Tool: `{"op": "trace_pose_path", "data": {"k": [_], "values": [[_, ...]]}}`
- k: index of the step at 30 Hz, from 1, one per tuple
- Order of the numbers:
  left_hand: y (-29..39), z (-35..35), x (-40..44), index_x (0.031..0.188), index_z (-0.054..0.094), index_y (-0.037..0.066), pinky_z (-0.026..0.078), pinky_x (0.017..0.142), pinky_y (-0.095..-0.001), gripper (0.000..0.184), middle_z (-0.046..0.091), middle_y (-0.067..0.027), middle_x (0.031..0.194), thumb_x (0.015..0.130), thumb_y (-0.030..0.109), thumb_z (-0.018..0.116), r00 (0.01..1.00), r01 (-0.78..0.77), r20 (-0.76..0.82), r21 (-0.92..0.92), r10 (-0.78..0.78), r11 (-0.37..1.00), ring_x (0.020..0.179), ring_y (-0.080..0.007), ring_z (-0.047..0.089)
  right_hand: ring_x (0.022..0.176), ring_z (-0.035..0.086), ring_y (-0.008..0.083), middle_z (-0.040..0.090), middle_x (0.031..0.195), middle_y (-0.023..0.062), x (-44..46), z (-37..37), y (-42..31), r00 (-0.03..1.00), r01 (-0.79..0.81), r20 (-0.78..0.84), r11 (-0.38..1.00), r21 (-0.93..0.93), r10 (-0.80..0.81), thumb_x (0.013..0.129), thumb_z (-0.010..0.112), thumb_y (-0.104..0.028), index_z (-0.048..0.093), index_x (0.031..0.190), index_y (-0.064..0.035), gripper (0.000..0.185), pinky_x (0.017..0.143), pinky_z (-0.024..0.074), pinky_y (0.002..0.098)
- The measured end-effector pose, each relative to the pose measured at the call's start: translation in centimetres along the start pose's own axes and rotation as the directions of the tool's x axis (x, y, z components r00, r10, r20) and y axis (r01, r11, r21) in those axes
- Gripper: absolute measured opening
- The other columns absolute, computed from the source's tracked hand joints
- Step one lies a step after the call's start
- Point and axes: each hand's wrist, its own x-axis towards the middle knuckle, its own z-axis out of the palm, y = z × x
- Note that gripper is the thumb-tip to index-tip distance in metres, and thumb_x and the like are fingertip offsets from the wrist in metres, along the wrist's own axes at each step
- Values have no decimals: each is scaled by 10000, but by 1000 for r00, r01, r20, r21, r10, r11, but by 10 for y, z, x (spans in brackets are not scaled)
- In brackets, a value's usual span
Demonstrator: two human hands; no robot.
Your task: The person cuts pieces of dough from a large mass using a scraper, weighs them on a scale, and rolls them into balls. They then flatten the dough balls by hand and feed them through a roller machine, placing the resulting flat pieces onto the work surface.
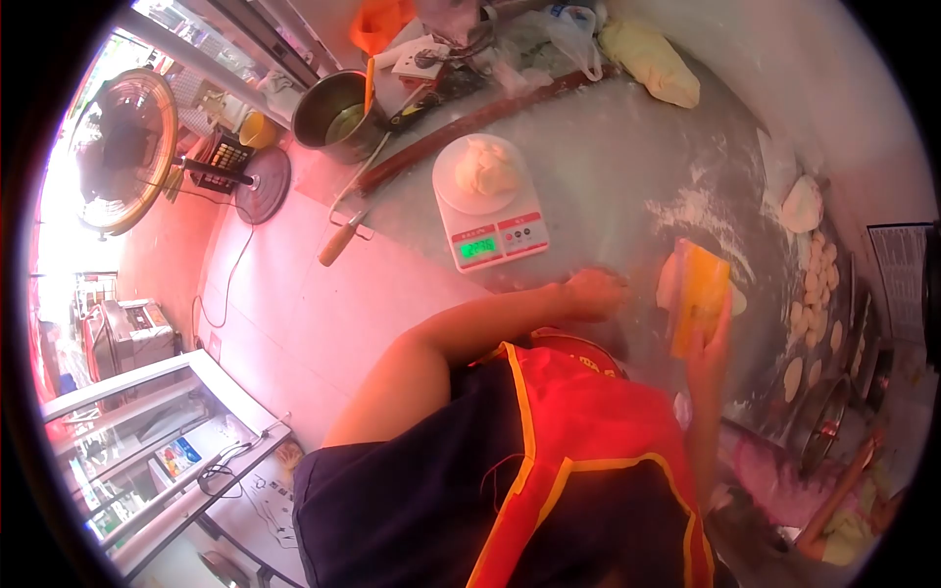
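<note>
My right hand [714, 341] grips a flat, rectangular yellow dough scraper [704, 294]. Pale dough [668, 284] shows beside and partly beneath the scraper on the floury worktop [588, 186]. To the left of it, my left hand [596, 294] is low over the worktop's near edge, its fingers blurred; whether they hold anything is not visible. Beyond that hand stands a white kitchen scale [498, 237] with a lit green display. A lump of dough [486, 169] rests on the scale's round plate.
Several small dough pieces [814, 289] lie along the right side, near a metal bowl [821, 423]. A large dough mass [649, 64] sits at the back. At left are a pot [339, 116], a wooden-handled tool [341, 239] and a fan [125, 152]. Another person [848, 519] is at lower right.
</note>
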Motion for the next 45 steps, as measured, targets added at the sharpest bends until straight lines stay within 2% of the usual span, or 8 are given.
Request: {"op": "trace_pose_path", "data": {"k": [8,11,16,29,38,41,43,45], "values": [[-20,58,14,977,632,92,499,829,-402,235,627,-100,1007,880,288,545,996,-90,-26,-9,89,996,959,-293,611,741,622,423,629,872,251,-14,-13,25,994,-18,104,972,-235,44,896,469,-105,233,1478,-206,636,633,469,480],[28,3,24,1013,629,96,508,810,-400,294,629,-88,1051,865,344,573,947,317,91,-128,-307,940,980,-274,612,734,620,417,629,855,247,-13,-21,15,984,-35,164,971,-235,75,897,480,-116,244,1472,-205,628,624,473,483],[23,16,34,1031,613,93,513,785,-411,340,641,-100,1055,838,374,617,931,365,34,-159,-364,917,945,-299,627,727,618,412,640,888,236,-12,-21,29,980,143,176,949,-282,-95,878,508,-79,259,1465,-189,647,627,491,472],[28,39,76,864,622,51,492,717,-449,230,633,-150,886,780,262,653,767,601,41,-394,-640,695,824,-354,627,872,635,363,639,1037,180,12,29,33,988,85,145,973,-216,-54,831,594,-103,275,1459,-183,710,687,513,433],[12,10,68,912,619,15,504,726,-374,220,637,-139,887,803,205,639,827,392,-62,-650,-559,652,790,-303,635,852,613,440,633,1038,229,29,25,26,987,-143,87,987,72,137,917,479,-206,234,1475,-190,610,696,497,467],[-17,-48,52,945,618,41,508,723,-357,190,645,-137,912,822,185,627,759,463,-124,-587,-639,664,808,-307,638,813,617,444,636,1022,237,23,18,28,996,-32,-82,982,185,48,901,467,-155,224,1480,-183,629,678,493,467],[-31,-103,40,971,606,78,513,705,-375,166,653,-129,937,838,177,605,718,516,-365,-293,-593,805,826,-316,637,791,619,446,638,1013,239,24,16,26,985,60,-171,987,150,-34,889,467,-123,220,1481,-174,644,667,491,468],[-69,-142,16,973,600,108,513,689,-404,135,651,-118,921,851,161,575,781,371,-569,89,-259,924,821,-332,630,789,620,446,634,1026,241,23,12,18,982,103,-171,989,103,-84,878,473,-97,221,1481,-165,656,666,492,466]]}}
